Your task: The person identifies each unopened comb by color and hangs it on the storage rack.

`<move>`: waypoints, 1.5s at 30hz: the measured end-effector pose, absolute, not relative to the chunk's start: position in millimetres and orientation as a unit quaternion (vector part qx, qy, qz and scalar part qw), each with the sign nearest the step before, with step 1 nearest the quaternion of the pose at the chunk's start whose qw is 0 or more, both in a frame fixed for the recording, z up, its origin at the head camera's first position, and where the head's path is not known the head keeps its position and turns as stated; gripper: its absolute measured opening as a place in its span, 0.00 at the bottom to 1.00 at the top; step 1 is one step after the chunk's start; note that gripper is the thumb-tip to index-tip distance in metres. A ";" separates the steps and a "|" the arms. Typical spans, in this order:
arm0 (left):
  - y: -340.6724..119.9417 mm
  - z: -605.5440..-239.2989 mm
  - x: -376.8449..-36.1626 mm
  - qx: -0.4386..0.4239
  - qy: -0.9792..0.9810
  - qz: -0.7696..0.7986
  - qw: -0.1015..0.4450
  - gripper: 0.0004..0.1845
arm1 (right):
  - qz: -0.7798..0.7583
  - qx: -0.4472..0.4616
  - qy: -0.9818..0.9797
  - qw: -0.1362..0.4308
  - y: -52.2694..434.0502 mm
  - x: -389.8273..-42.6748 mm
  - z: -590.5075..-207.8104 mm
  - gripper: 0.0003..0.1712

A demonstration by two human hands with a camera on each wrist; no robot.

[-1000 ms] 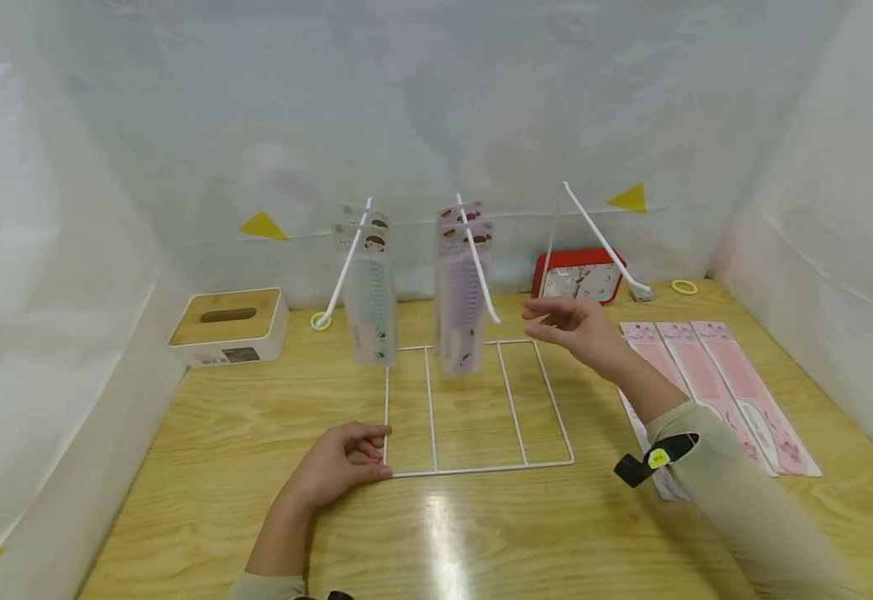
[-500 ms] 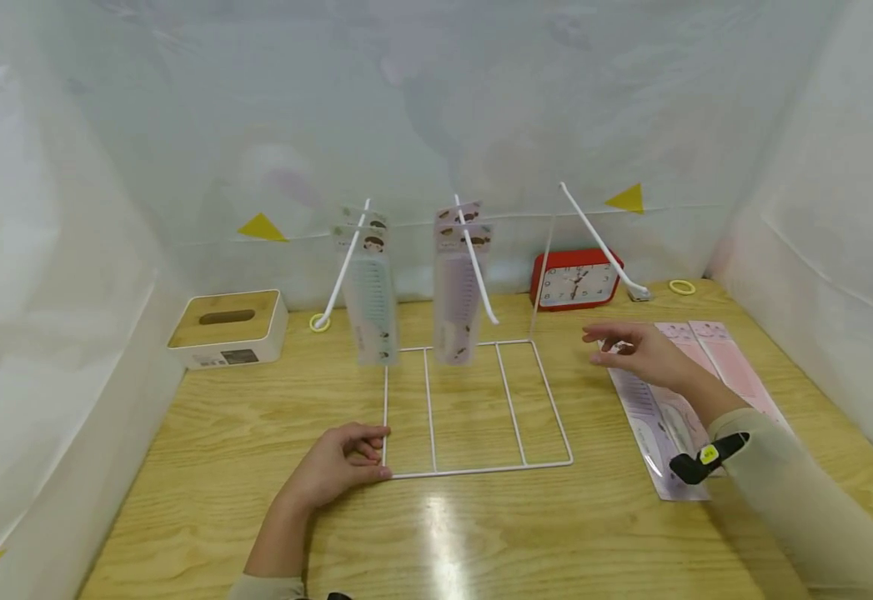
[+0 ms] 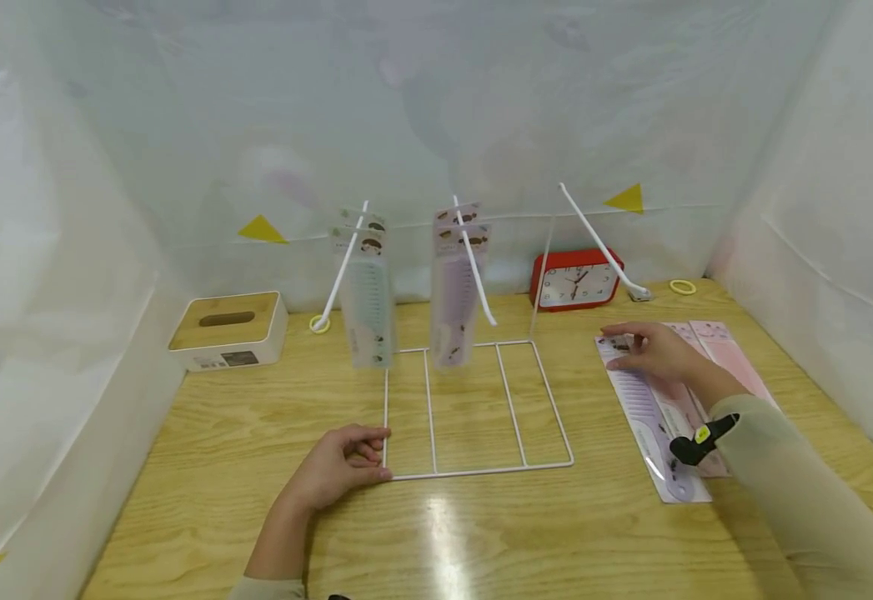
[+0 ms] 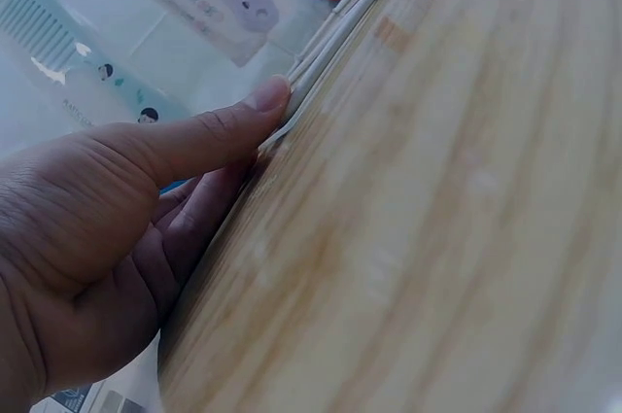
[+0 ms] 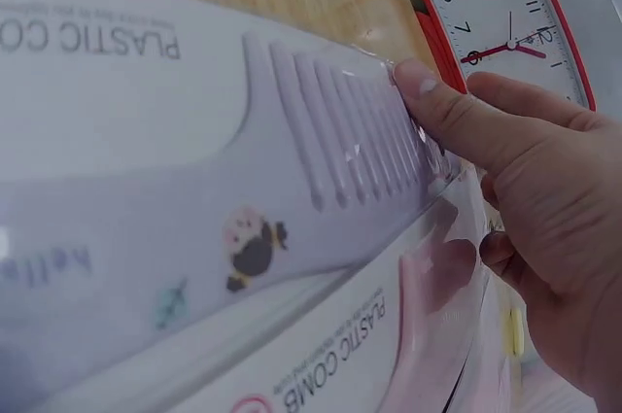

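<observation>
A white wire rack (image 3: pixel 481 471) lies with its base flat on the wooden table, three pegs slanting up from its back. A green comb pack (image 3: pixel 368 312) hangs on the left peg and a purple one (image 3: pixel 454 308) on the middle peg; the right peg (image 3: pixel 597 242) is bare. My left hand (image 3: pixel 342 467) grips the base's front left corner, thumb on the wire (image 4: pixel 330 34). My right hand (image 3: pixel 657 354) holds the top end of a purple comb pack (image 3: pixel 649 412) lying on the table, thumb on its edge (image 5: pixel 418 83). Pink comb packs (image 3: pixel 729 354) lie under and beside it.
A red clock (image 3: pixel 574 282) stands at the back behind the rack. A tissue box with a wooden lid (image 3: pixel 228 327) sits at the back left. Yellow rings lie near the left peg (image 3: pixel 320 323) and the back right corner (image 3: pixel 682 287). White sheeting walls enclose the table.
My right hand has come down from beside the middle peg to the purple comb pack on the table at the right. The left hand and rack have stayed put.
</observation>
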State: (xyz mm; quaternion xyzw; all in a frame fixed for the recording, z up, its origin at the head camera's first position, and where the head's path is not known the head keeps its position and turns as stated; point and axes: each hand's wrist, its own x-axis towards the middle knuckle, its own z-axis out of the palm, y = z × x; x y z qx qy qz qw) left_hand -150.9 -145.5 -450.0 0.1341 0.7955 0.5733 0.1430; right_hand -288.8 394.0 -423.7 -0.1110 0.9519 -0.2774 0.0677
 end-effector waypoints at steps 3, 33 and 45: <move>-147.0 -450.4 -150.3 0.131 0.798 0.571 0.142 0.31 | -0.264 -0.100 0.957 0.073 394.8 -294.1 -426.7 0.44; -145.5 -449.4 -149.2 0.132 0.803 0.565 0.137 0.30 | -0.630 -0.062 0.774 0.009 360.8 -260.2 -391.7 0.15; -145.1 -450.7 -150.7 0.125 0.807 0.561 0.140 0.31 | -0.802 -0.162 0.574 -0.008 325.7 -216.8 -349.3 0.16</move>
